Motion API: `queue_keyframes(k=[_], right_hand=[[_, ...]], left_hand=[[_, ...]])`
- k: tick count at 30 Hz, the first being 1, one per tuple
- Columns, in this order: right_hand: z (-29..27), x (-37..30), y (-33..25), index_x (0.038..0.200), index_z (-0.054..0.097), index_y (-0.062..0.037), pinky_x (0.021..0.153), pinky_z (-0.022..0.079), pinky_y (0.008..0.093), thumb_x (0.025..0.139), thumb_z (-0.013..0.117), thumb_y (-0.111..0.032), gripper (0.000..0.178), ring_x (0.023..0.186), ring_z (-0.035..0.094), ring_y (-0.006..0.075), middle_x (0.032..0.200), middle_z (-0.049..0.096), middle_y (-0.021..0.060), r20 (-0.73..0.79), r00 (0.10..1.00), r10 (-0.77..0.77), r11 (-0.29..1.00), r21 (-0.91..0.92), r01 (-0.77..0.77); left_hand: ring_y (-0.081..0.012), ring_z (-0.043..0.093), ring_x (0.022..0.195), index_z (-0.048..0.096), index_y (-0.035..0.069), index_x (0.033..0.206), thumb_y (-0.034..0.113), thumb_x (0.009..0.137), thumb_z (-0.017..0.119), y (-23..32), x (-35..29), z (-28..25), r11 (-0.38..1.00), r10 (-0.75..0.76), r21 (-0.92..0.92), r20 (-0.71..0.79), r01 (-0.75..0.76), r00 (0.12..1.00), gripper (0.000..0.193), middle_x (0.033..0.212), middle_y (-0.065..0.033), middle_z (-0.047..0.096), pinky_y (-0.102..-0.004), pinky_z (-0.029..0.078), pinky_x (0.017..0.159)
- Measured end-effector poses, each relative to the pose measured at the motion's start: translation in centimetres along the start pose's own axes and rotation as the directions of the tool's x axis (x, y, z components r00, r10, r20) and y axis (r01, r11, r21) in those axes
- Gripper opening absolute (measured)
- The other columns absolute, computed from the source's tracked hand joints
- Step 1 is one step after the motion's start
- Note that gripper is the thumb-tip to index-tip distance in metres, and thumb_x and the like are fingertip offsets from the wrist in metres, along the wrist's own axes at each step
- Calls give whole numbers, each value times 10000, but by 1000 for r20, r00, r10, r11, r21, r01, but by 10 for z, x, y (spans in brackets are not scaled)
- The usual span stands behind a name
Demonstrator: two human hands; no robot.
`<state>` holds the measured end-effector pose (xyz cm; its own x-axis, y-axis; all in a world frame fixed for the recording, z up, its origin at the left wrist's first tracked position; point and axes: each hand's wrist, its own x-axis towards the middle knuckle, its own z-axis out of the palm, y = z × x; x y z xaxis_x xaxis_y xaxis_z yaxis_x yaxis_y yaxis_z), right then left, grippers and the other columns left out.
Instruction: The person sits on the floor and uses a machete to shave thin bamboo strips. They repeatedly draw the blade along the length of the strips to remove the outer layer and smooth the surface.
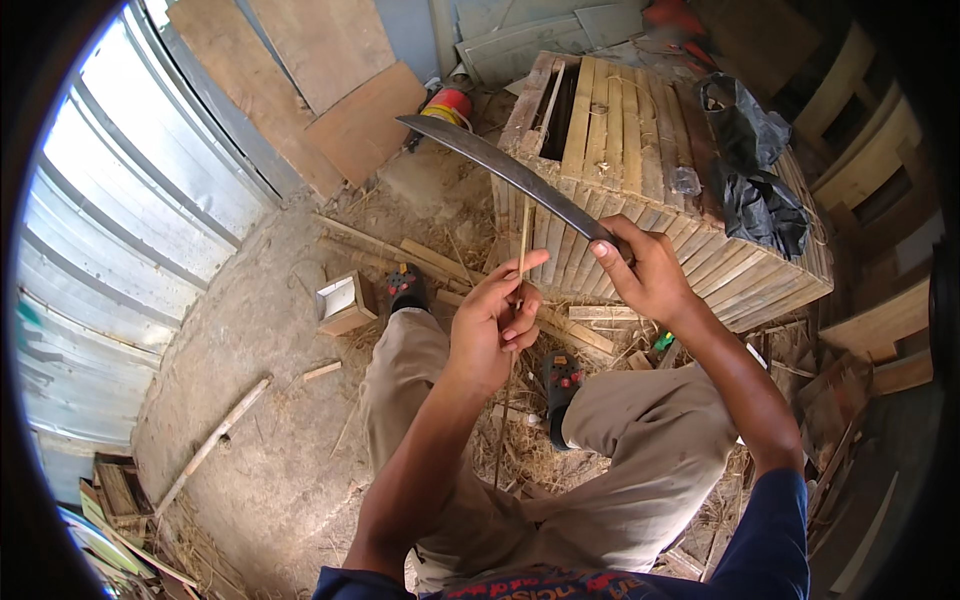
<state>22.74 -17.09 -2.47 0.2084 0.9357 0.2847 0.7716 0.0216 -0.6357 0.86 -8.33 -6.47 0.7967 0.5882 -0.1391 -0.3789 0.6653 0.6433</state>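
My right hand [648, 268] is closed round the handle end of a long, dark, curved machete [500, 170]. Its blade runs up and to the left, with the tip over the floor. In my left hand [495, 325] a thin bamboo strip [525, 235] stands nearly upright between the fingers, the index finger pointing right. The strip's upper end meets the lower edge of the blade, though I cannot tell whether they touch. Below the hand the strip continues down between my legs. The machete's handle is mostly hidden by my fingers.
A slatted wooden crate [640, 130] stands ahead, with black plastic bags [765, 215] on its right side. A small open box [345, 303] sits left of my foot. Wood strips and shavings litter the floor. A stick [215, 440] lies left, near a corrugated metal wall [120, 230].
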Motion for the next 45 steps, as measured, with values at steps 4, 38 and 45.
queue_keyframes(k=[4, 38, 45], right_hand=[[8, 5, -12, 1195, 602, -16, 627, 518, 392, 1025, 596, -381, 403, 651, 680, 265, 727, 646, 138, -49, 999, 17, 996, 85, -13], [8, 11, -34, 1266, 509, 13, 531, 433, 254, 1076, 524, -219, 300, 567, 527, 78, 680, 540, 7, 132, 982, 138, 848, 496, -186], [4, 18, -22, 1140, 515, 2, 543, 467, 278, 1071, 529, -206, 219, 587, 554, 97, 691, 547, 30, 57, 987, 151, 788, 596, -155]], left_hand=[[-38, 314, 509, 541, 8, 1364, 228, 1048, 446, 0, -1, 0, 997, -8, 81, -25, 10, 1000, 397, 782, 16, 516, -200, 274, 463], [-53, 503, 478, 672, -15, 1092, 178, 999, 663, -24, -7, 15, 833, 216, 524, -11, -178, 976, 214, 830, -118, 718, -194, 364, 423], [-36, 499, 511, 656, -11, 1126, 246, 1077, 515, -31, -8, 22, 868, 96, 487, 22, -94, 995, 297, 784, -71, 696, -200, 398, 480]])
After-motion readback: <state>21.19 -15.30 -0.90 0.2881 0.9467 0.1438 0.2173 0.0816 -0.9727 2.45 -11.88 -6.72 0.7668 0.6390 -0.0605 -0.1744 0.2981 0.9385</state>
